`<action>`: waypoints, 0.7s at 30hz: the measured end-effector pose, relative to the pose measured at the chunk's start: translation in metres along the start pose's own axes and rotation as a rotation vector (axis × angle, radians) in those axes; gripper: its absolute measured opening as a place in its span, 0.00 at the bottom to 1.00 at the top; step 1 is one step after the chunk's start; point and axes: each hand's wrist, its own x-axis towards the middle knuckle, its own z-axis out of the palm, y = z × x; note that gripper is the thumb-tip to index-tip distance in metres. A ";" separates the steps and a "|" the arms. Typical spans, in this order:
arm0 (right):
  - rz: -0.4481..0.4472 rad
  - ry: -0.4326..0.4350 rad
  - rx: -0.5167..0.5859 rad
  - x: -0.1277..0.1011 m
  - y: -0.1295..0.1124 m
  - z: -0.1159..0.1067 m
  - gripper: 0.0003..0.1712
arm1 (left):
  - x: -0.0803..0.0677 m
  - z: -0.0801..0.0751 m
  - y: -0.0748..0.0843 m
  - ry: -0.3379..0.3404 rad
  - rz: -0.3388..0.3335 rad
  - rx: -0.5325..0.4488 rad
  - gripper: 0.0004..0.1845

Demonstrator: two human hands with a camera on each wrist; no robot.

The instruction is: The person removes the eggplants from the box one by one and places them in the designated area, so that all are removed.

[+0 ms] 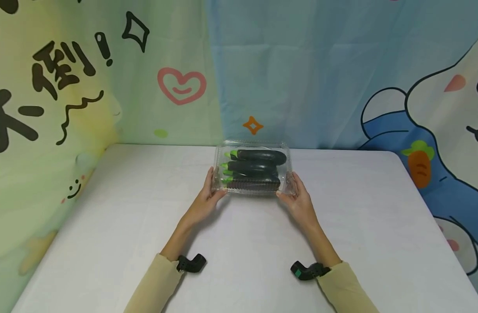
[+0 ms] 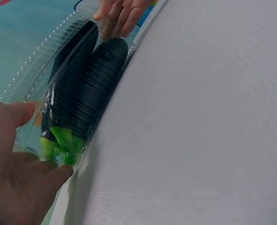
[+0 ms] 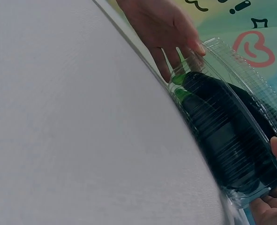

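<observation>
A clear plastic box [image 1: 219, 150] with several dark eggplants [image 1: 258, 167] in it, their stem ends green, is near the table's far edge. The left hand [image 1: 203, 204] grips its left end, thumb at the near corner and fingers around the side. At the opposite end, the right hand [image 1: 299, 204] holds the box the same way. In the left wrist view, the thumb of the left hand [image 2: 16, 154] lies on the upper rim and the fingers are underneath. The right wrist view shows the right hand [image 3: 274, 206] gripping its end, partly cut off by the frame.
A white-covered table [image 1: 250, 256] spreads out in front of the person. Behind it hangs a printed cloth backdrop [image 1: 301, 78], which also runs along both sides. Each wrist wears a black camera mount [image 1: 193, 263].
</observation>
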 end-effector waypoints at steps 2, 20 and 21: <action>-0.006 -0.007 -0.002 0.000 0.000 0.000 0.50 | 0.000 -0.001 0.000 0.000 -0.008 0.000 0.46; -0.045 -0.035 -0.054 -0.004 -0.001 0.001 0.47 | -0.014 -0.004 0.038 -0.047 -0.043 -0.008 0.42; -0.044 -0.035 -0.060 -0.004 -0.001 0.001 0.47 | -0.014 -0.004 0.039 -0.047 -0.041 -0.007 0.42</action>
